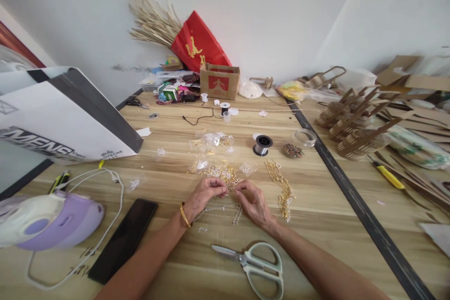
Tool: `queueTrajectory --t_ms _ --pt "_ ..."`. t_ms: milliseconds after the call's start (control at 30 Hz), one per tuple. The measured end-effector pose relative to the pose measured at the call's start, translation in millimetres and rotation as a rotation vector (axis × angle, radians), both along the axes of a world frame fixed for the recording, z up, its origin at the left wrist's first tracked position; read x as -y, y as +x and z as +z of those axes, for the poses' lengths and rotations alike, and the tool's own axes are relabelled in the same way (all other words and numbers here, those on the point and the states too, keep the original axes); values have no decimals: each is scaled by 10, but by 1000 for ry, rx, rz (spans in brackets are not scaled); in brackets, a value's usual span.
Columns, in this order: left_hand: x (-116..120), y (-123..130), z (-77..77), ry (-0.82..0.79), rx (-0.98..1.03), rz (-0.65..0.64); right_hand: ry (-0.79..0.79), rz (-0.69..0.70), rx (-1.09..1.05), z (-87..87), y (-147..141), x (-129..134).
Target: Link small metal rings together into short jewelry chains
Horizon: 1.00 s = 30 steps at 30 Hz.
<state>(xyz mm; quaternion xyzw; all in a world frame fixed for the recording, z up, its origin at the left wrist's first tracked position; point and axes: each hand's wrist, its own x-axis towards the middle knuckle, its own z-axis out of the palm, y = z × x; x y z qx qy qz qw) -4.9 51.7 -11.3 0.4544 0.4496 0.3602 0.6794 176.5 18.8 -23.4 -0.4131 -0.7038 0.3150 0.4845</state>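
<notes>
At the near edge of a pile of gold and silver beads (221, 171), my left hand (211, 191) pinches its fingertips together. My right hand (251, 199) faces it a small gap away, thumb and forefinger also pinched. Whatever the fingertips hold is too small to make out. A silver chain (225, 207) lies on the table below both hands. To the right rests a bundle of gold chains (283, 190). Pale green-handled scissors (256, 265) lie between my forearms, blades pointing left. A small bag of rings (248, 168) sits just beyond my right hand.
A wire spool (262, 145), a dish of dark beads (293, 151) and a clear round container (304, 138) stand further back. At left are a phone (123, 239), a purple-and-white appliance (63, 220) and its white cable (121, 192). Woven baskets (362, 126) and a yellow cutter (388, 175) lie right.
</notes>
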Motion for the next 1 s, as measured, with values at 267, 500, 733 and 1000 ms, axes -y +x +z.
queueTrajectory --t_ms 267,500,733,1000 --pt "70 2 89 29 -30 9 61 28 9 -39 5 27" --pt "166 26 86 5 12 71 80 31 18 -52 -2 36" --pt "195 53 3 -42 121 94 55 30 38 -59 5 33" --pt "172 -1 40 -170 208 134 32 27 36 -16 -17 37"
